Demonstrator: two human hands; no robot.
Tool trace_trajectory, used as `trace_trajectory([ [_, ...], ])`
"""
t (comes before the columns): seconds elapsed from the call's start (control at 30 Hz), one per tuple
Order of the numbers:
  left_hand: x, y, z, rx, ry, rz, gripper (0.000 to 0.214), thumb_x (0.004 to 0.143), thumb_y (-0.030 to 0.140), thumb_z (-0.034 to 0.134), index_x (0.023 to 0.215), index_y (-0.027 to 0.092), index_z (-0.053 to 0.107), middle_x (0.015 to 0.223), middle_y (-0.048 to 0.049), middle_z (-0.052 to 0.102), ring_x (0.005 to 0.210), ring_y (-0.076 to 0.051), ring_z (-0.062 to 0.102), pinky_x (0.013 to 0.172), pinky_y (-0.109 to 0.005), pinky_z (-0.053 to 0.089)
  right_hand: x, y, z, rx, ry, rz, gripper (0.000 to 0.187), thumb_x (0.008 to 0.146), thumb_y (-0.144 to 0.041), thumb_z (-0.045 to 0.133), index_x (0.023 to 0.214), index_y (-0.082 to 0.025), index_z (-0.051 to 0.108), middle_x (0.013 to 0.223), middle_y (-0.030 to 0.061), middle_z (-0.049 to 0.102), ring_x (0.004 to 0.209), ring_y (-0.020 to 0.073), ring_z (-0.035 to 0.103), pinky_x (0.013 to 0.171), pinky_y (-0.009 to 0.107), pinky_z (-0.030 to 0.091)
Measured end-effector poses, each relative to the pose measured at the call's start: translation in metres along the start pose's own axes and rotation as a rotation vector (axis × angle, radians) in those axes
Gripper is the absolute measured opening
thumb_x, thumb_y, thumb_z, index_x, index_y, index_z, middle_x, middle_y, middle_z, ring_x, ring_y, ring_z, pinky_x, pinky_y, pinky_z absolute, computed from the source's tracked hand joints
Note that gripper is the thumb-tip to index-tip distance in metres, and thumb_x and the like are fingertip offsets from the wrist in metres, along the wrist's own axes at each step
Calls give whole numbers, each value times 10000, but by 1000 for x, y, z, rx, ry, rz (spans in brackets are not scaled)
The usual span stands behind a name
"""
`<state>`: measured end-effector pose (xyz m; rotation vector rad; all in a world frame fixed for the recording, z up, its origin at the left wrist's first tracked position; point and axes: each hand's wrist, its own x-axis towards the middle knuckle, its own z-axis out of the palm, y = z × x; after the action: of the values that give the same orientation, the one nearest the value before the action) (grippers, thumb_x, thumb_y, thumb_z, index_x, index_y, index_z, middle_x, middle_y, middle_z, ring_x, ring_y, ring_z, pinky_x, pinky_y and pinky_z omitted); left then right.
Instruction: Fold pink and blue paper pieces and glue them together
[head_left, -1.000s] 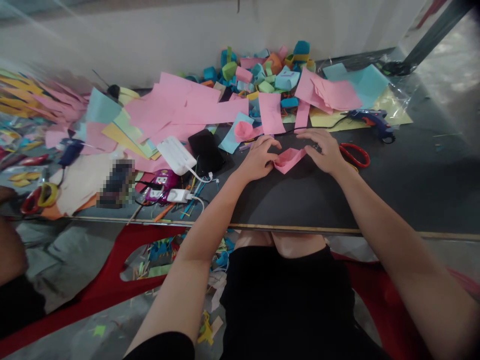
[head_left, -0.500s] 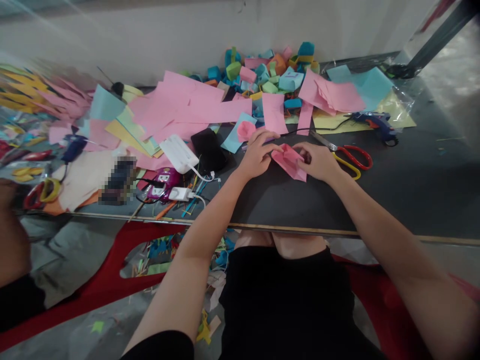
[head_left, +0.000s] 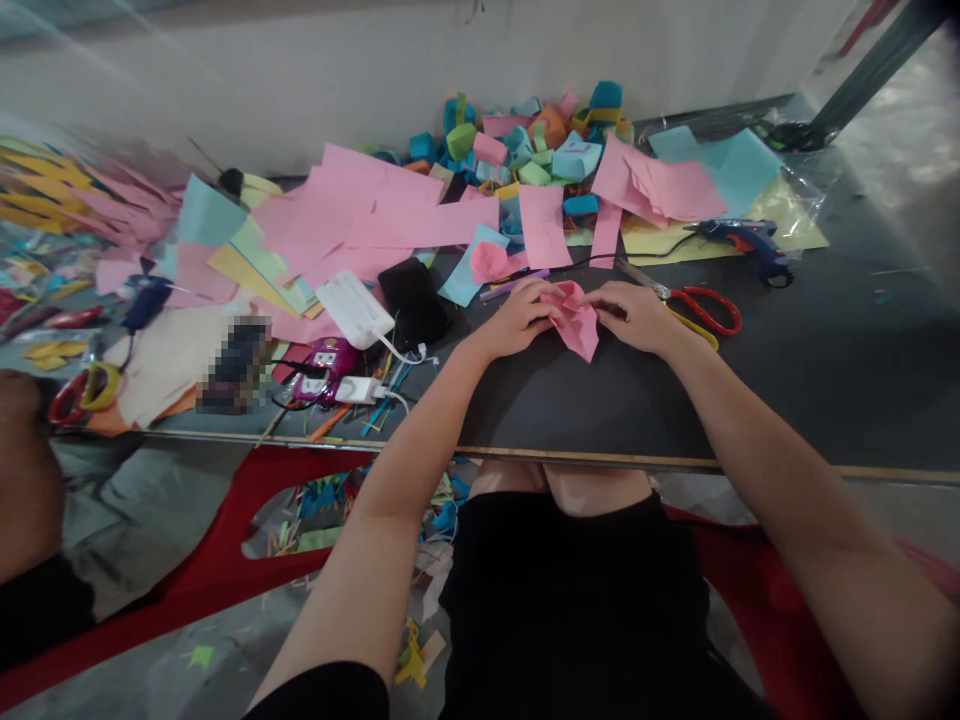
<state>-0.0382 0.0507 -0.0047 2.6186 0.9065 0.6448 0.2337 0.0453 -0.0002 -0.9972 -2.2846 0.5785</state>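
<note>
A folded piece of pink paper is held just over the dark tabletop between both hands. My left hand grips its left side, fingers bent round the edge. On the other side, my right hand pinches the upper right edge; its fingertips are partly hidden by the paper. Scissors with one red and one yellow handle lie beside and partly behind my right hand. Beyond my left hand are a purple stick and a rolled pink paper piece on a light blue sheet.
Pink sheets and small coloured paper pieces cover the back. A blue glue gun with a cable lies at right. A purple power strip, white adapter and phone lie left. Another person's arm is at far left.
The pink paper has turned and become more gathered, its lower corner now pointing down. My right hand has shifted slightly left along its edge; my left hand keeps hold.
</note>
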Motion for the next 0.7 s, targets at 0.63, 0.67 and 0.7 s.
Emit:
trace_trajectory([
  [0.63, -1, 17, -10, 8, -83, -105, 254, 1058, 241, 536, 1185, 259, 755, 1230, -76, 758, 1331, -265, 586, 1159, -524, 344, 5, -14, -8, -78, -204, -176, 228, 1008, -303, 569, 1027, -273, 794, 1028, 64, 816, 962, 252, 679, 926, 436, 499],
  [0.67, 0, 18, -10, 10, -92, -109, 239, 1052, 243, 549, 1160, 257, 762, 1216, -73, 762, 1319, -265, 595, 1151, -521, 339, 5, -15, -9, -76, -215, -169, 210, 996, -299, 588, 1034, -275, 794, 1016, 59, 816, 939, 247, 675, 910, 425, 497],
  [0.7, 0, 18, -11, 8, -103, -104, 226, 1048, 248, 561, 1132, 259, 771, 1199, -65, 769, 1314, -264, 599, 1147, -517, 333, 6, -17, -9, -72, -228, -166, 200, 989, -297, 601, 1035, -275, 795, 1007, 55, 817, 924, 243, 671, 900, 416, 495],
])
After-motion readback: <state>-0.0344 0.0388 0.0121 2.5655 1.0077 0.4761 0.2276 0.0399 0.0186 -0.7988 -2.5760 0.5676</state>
